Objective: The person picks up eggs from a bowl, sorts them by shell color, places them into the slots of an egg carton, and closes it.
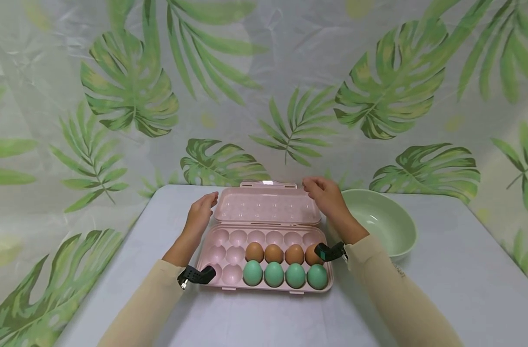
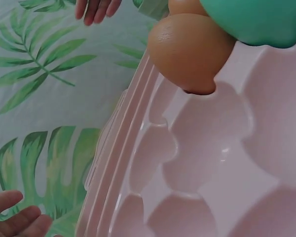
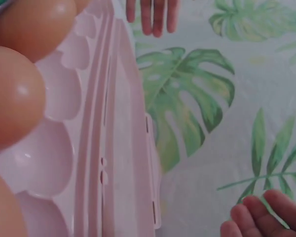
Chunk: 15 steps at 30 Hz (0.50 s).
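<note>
A pink egg carton [image 1: 274, 238] lies on the table with its lid [image 1: 268, 205] thrown back. Several brown eggs [image 1: 274, 254] fill the right part of its middle row, and several green eggs [image 1: 274, 275] stand in front of them. The back row and left-hand cups hold no eggs. My left hand [image 1: 199, 214] hovers just left of the lid, fingers relaxed and holding nothing. On the other side, my right hand [image 1: 329, 200] is by the lid's right edge with loosely bent fingers [image 3: 256, 215] and nothing in them. Contact with the lid cannot be made out.
Right of the carton stands a light green bowl [image 1: 389, 221], partly behind my right forearm. A white cloth [image 1: 454, 270] covers the table. Behind its far edge hangs a leaf-patterned sheet [image 1: 290, 72].
</note>
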{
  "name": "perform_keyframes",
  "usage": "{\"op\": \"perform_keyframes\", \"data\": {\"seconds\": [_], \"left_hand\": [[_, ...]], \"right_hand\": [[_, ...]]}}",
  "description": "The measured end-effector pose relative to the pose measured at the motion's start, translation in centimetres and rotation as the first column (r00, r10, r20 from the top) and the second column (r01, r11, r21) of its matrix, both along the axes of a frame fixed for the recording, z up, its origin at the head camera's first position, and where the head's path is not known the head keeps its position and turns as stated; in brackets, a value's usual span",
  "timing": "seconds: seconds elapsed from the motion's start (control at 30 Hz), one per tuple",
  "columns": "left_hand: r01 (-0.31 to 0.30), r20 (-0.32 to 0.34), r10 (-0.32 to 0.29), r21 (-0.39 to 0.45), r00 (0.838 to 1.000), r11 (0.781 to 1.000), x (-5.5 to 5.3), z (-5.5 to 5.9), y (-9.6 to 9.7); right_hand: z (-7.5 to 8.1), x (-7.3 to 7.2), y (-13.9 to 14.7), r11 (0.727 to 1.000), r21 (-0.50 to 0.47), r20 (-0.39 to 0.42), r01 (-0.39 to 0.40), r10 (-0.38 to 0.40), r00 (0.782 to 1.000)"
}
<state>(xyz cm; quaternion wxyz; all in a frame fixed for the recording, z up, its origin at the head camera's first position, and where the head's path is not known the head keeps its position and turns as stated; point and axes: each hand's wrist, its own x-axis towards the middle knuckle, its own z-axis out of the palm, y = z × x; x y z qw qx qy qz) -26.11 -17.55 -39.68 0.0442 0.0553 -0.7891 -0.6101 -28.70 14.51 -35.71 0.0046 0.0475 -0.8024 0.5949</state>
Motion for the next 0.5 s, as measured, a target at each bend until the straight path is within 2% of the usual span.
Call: {"op": "perform_keyframes", "data": {"seconds": [0.13,0.3,0.5], "left_hand": [[-0.028,0.008,0.028,0.004,1.000,1.000,-0.8,0.3,0.2],[-0.069,0.042,0.068,0.031,0.997,0.997,-2.1,0.6,0.4],[-0.087,0.094,0.080,0.080,0.992,0.993,-3.8,0.9,0.6]], "right_hand": [[0.3,-1.2,-0.3,1.000,0.028,0.075,-0.006,0.004,0.997],[0.4,-2.6,-0.4,0.998,0.058,0.186,0.001,-0.011,0.982],[0.1,-4.0,-0.1,0.992,0.127,0.257,0.007,-0.040,0.966]]}}
